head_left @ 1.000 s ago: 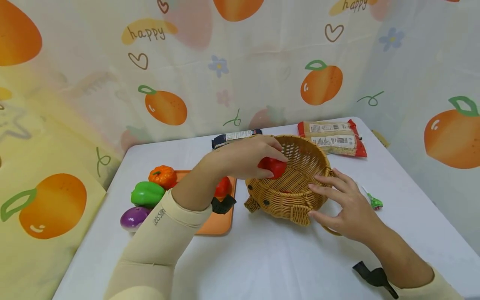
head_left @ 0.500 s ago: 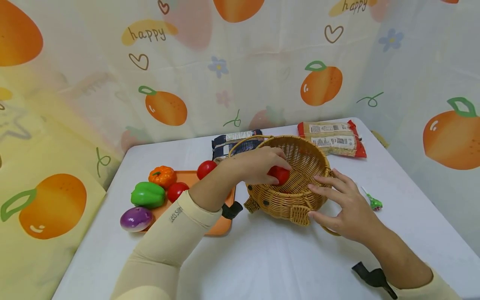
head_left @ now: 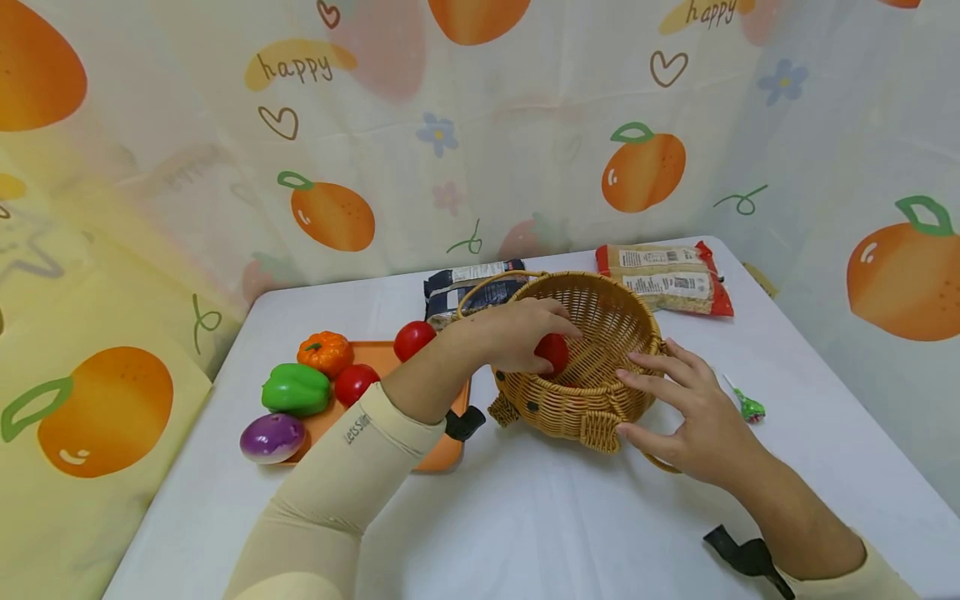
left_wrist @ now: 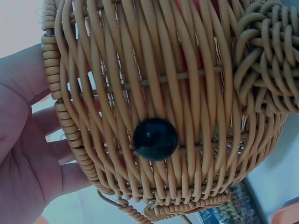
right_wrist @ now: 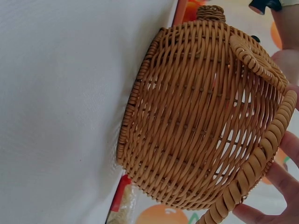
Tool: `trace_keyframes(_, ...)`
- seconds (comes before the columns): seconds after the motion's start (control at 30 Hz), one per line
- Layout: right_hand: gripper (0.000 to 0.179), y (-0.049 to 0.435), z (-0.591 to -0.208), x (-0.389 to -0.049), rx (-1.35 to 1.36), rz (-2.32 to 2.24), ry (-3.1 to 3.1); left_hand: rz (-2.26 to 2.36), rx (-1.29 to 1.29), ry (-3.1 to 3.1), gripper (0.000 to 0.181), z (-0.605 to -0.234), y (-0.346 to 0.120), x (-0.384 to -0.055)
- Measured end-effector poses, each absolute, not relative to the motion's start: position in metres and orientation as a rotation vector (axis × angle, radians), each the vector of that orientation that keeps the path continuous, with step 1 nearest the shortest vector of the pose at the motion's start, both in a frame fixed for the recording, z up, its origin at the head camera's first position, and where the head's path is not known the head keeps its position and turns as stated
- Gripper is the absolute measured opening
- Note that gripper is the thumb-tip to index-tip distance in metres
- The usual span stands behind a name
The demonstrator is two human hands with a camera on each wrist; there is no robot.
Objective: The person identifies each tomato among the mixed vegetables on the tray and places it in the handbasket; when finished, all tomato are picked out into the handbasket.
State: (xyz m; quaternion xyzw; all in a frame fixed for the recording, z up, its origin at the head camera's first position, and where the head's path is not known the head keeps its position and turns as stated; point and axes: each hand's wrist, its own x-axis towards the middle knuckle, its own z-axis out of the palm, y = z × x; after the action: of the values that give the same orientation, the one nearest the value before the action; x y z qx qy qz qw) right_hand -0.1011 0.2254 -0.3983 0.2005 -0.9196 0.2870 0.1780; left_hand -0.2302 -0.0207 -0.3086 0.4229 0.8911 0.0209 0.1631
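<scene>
A wicker basket [head_left: 570, 408] with an animal face stands tilted toward the person on the white table. My left hand [head_left: 521, 333] reaches over its left rim, fingers loosely spread above a red tomato [head_left: 553, 353] inside. The fingertips extend past the tomato and do not close round it. Seen from the left wrist, the left hand [left_wrist: 28, 140] is beside the basket rim, partly hidden by the weave. My right hand [head_left: 693, 417] holds the basket's right side, fingers over the rim and thumb by the woven ear. More red shows low in the basket, mostly hidden.
An orange tray [head_left: 442, 454] on the left bears red tomatoes [head_left: 356, 383]. Along its left edge lie an orange pumpkin [head_left: 324, 353], a green bell pepper [head_left: 296, 390] and a purple eggplant-like piece [head_left: 272, 438]. Behind are a dark packet [head_left: 468, 287] and a red-ended packet [head_left: 667, 279]; a green-wrapped lollipop [head_left: 750, 406] lies right.
My left hand has carried the tomato down into the basket, and the tomato now sits lower and apart from the fingertips. My right hand and the basket have stayed in place.
</scene>
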Motion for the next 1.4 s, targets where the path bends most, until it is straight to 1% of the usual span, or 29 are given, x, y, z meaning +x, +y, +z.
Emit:
trace_keyframes(0.4, 0.06, 0.224, -0.398, -0.101, 0.569, 0.82, -2.598, 0.104, 1.244, 2.595, 0.058, -0.3, -0.03, -0.228)
trace_keyframes(0.7, 0.06, 0.224, -0.397, -0.101, 0.565, 0.83, -2.605, 0.124, 1.249, 2.664, 0.057, -0.287, -0.053, -0.228)
trace_keyframes(0.87, 0.06, 0.224, -0.397, -0.101, 0.563, 0.827, -2.609, 0.145, 1.156, 2.69, 0.059, -0.287, -0.07, -0.23)
trace_keyframes(1.4, 0.061, 0.223, -0.396, -0.101, 0.54, 0.818, -2.633, 0.207, 0.913, 2.716, 0.06, -0.304, -0.127, -0.246)
